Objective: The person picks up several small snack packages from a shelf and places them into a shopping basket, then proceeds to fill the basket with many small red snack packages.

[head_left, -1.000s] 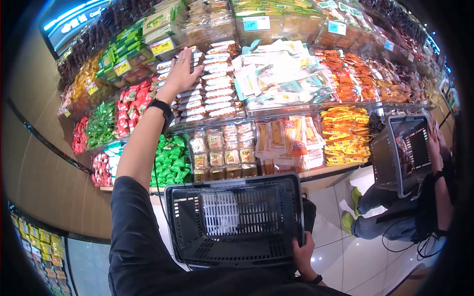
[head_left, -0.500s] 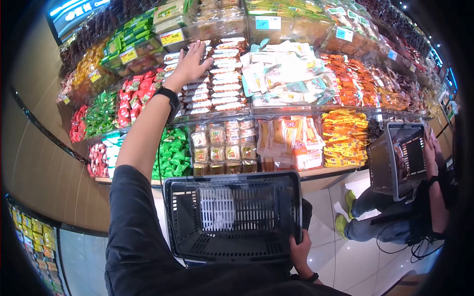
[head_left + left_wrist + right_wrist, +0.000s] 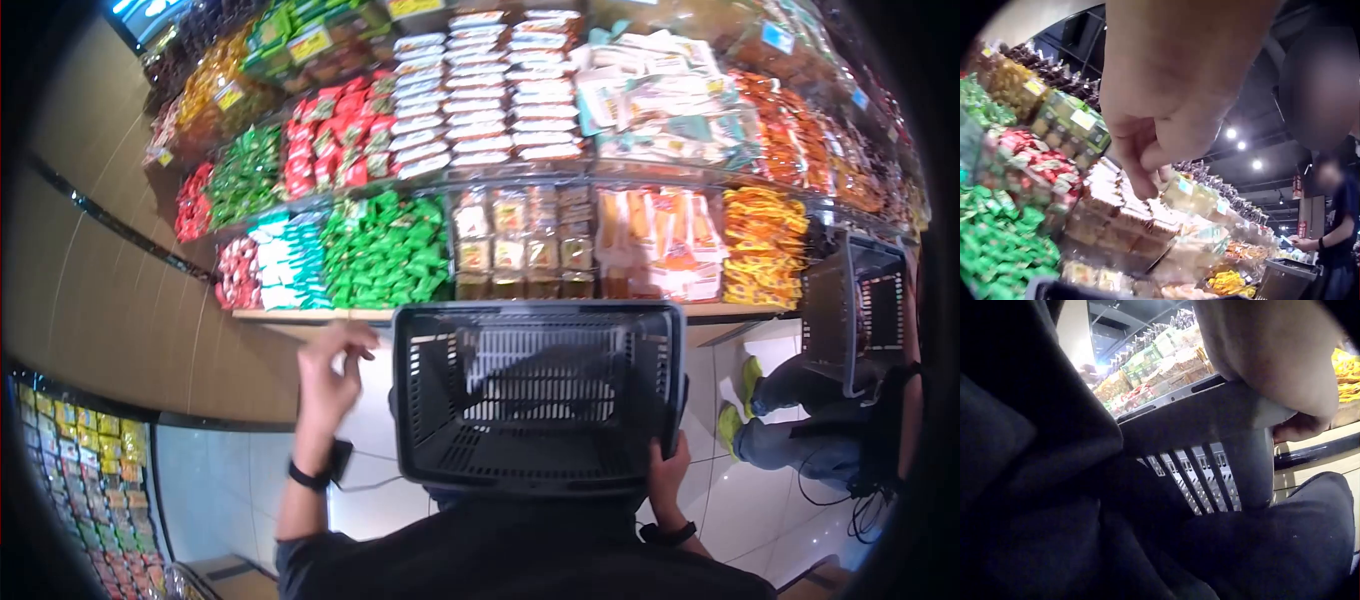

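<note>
A black slatted basket [image 3: 540,475] with nothing in it is held in front of the body. My right hand [image 3: 668,475] grips its right rim; in the right wrist view that hand [image 3: 1272,369] curls over the edge of the basket [image 3: 1191,422]. To the left of the basket, apart from it, my left hand [image 3: 332,375] hangs in the air, slightly blurred, with loosely bent fingers. The left wrist view shows this hand [image 3: 1166,106] with nothing visible in its fingers, and white-wrapped snack bars [image 3: 1119,187] beyond it.
Tiered shelves hold green packets [image 3: 385,255], white-wrapped bars [image 3: 478,90], red packets [image 3: 340,135] and yellow packets [image 3: 765,245]. At right stands a person with another basket [image 3: 850,310]. A brown wall panel [image 3: 110,240] borders the left side.
My left hand has come off the white-wrapped bars and drawn back and down beside the basket. The head view has shifted, so the shelves sit higher. My right hand keeps its hold.
</note>
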A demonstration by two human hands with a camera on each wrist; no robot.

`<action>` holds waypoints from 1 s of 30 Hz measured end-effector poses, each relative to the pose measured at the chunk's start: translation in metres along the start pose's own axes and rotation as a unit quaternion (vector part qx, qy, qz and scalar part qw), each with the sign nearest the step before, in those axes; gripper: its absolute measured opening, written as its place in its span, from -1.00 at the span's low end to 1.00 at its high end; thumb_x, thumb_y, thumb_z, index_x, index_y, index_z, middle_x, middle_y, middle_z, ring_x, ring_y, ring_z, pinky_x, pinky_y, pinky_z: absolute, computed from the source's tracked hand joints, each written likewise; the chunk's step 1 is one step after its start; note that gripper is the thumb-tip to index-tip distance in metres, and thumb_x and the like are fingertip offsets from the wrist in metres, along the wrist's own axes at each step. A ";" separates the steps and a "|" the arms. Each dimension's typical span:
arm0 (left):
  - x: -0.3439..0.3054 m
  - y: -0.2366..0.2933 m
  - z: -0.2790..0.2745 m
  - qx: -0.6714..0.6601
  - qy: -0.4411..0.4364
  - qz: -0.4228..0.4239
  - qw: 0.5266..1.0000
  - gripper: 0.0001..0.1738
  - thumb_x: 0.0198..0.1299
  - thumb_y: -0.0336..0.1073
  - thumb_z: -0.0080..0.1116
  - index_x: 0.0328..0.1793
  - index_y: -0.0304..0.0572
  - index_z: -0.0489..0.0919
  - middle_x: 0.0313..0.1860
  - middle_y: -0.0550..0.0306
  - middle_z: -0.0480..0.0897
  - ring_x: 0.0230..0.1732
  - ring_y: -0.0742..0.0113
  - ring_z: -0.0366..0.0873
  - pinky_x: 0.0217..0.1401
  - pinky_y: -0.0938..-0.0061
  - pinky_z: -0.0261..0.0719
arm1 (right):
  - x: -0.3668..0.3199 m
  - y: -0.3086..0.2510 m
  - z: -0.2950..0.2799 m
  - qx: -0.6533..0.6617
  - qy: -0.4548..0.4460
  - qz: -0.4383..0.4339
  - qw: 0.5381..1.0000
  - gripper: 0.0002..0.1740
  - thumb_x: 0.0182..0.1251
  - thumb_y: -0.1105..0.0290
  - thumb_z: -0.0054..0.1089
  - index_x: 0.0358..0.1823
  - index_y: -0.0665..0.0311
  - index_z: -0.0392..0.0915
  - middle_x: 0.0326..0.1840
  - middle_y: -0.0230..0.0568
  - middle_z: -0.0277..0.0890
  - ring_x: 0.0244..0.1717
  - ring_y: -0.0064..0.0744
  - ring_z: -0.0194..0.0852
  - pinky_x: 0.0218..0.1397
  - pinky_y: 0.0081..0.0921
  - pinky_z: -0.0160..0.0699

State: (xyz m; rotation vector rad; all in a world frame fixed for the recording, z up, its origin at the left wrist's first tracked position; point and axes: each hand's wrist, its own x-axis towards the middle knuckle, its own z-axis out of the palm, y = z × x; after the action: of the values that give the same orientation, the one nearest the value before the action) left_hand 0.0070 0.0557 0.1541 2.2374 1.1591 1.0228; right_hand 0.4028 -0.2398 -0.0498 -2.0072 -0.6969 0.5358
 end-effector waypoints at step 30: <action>-0.189 -0.053 0.112 0.051 0.035 -0.358 0.932 -0.60 0.59 -0.27 0.06 0.39 -0.37 0.41 -0.36 -0.44 0.68 -0.28 -0.48 0.69 -0.32 -0.05 0.58 | -0.001 -0.009 0.000 -0.087 -0.013 0.009 0.996 -0.61 0.53 0.37 0.22 0.23 0.51 0.52 -0.01 0.05 0.70 0.03 -0.19 0.68 0.22 -0.29 0.56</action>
State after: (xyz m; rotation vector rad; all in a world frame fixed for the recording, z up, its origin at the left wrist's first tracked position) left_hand -0.0066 -0.0739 -0.0308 1.6122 1.8916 0.7382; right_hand 0.4001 -0.2371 -0.0421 -2.1736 -0.7636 0.5271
